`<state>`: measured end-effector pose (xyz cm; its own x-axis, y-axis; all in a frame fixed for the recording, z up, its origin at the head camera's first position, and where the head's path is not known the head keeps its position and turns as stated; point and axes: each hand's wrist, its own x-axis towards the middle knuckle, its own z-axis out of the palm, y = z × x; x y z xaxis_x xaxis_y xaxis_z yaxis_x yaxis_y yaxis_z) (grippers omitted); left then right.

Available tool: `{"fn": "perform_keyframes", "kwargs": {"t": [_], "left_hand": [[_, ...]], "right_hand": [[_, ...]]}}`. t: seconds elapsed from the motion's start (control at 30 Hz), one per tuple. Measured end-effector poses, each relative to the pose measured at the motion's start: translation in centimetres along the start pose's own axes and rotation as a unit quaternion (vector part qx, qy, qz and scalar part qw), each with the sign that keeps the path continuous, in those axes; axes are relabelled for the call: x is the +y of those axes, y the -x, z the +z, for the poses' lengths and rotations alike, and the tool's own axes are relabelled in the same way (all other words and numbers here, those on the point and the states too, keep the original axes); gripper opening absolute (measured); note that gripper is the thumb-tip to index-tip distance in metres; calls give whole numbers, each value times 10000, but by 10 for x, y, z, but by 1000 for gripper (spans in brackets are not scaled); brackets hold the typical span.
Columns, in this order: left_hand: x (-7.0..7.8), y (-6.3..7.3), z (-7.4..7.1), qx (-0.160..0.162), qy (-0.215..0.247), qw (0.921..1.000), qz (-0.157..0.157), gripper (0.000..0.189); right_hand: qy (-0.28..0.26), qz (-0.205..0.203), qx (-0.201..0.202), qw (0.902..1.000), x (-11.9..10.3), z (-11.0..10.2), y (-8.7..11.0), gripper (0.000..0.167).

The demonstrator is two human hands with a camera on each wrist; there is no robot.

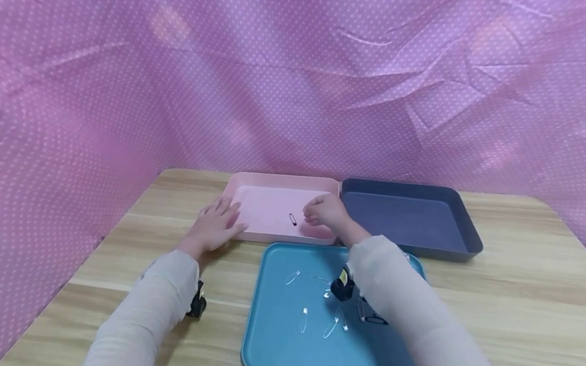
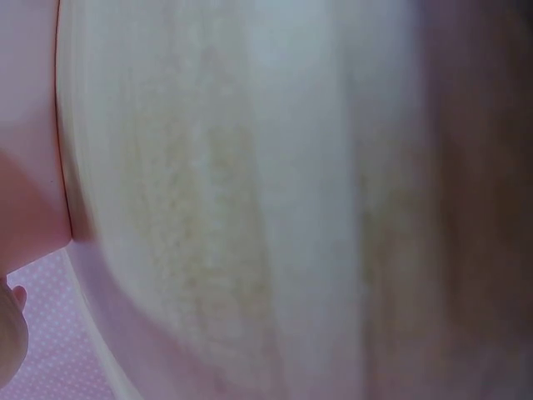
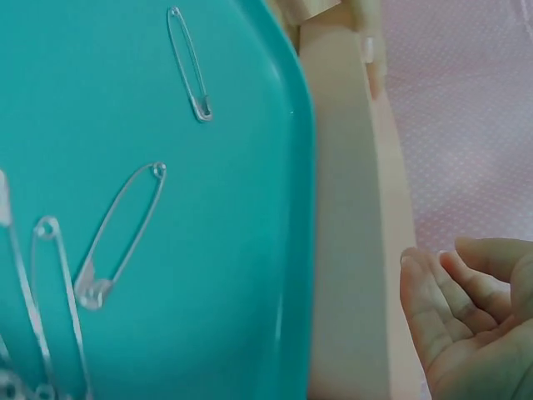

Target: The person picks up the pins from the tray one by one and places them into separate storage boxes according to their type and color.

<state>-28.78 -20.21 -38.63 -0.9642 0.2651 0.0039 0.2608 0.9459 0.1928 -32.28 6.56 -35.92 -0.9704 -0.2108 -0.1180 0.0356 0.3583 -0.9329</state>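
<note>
Over the right part of the pink tray (image 1: 265, 207), my right hand (image 1: 326, 212) hovers with relaxed fingers. The right wrist view shows this hand (image 3: 470, 325) with thumb and fingertips apart and nothing between them. A black safety pin (image 1: 293, 222) lies in the pink tray, just left of those fingers. My left hand (image 1: 213, 225) has its fingers spread at the tray's left edge. Nearer to me, several silver safety pins (image 1: 305, 311) lie scattered on the blue tray (image 1: 278, 350). Black safety pins (image 1: 376, 320) lie there too, partly hidden by my right sleeve.
A dark blue tray (image 1: 400, 215) stands right of the pink one, close beside it. Both stand behind the blue tray on a wooden table (image 1: 521, 319). Pink dotted cloth (image 1: 301, 91) hangs behind and at the sides. Each wrist carries a small black device (image 1: 197, 302).
</note>
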Motion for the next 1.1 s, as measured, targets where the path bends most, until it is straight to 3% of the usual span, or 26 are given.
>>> {"fn": "perform_keyframes", "kwargs": {"t": [0.8, 1.1], "left_hand": [[0, -1, 1, -56, 89, 9999, 12, 68], [2, 0, -2, -92, 95, 9999, -6, 69]], "right_hand": [[-25, -358, -217, 9991, -8, -48, 60, 22], [129, -239, -374, 9989, -6, -58, 78, 22]]}}
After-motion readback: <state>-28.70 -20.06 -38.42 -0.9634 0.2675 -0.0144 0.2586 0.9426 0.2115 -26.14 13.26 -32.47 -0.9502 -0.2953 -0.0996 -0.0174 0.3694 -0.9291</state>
